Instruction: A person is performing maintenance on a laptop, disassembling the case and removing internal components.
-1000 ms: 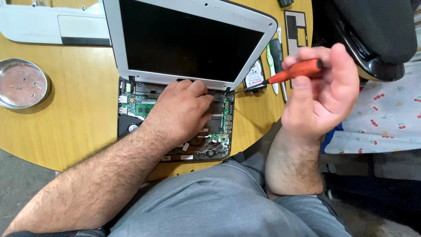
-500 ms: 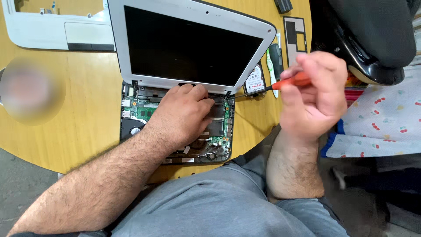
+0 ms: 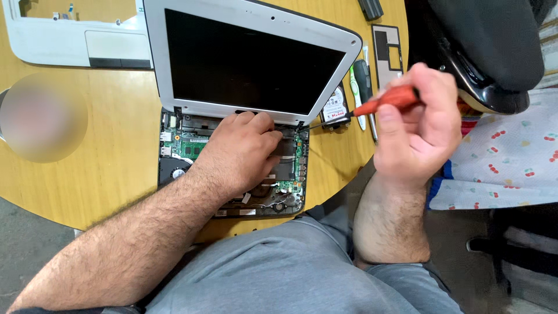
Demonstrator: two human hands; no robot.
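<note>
A small white laptop (image 3: 256,64) lies open on the round wooden table (image 3: 116,174), its keyboard cover removed so the green circuit board (image 3: 189,148) shows. My left hand (image 3: 241,151) rests palm-down on the exposed base, fingers near the screen hinge. My right hand (image 3: 421,125) grips a red-handled screwdriver (image 3: 386,100); its thin shaft points left, with the tip at the right hinge corner. The left hand hides the middle of the board.
The removed white palm-rest cover (image 3: 70,35) lies at the back left. A hard drive (image 3: 336,107), another screwdriver (image 3: 365,81) and a black frame plate (image 3: 388,55) sit right of the laptop. A dark chair (image 3: 488,46) stands at the right.
My right hand has turned the red screwdriver and brought its tip to the laptop's right hinge corner. My left hand has stayed on the base.
</note>
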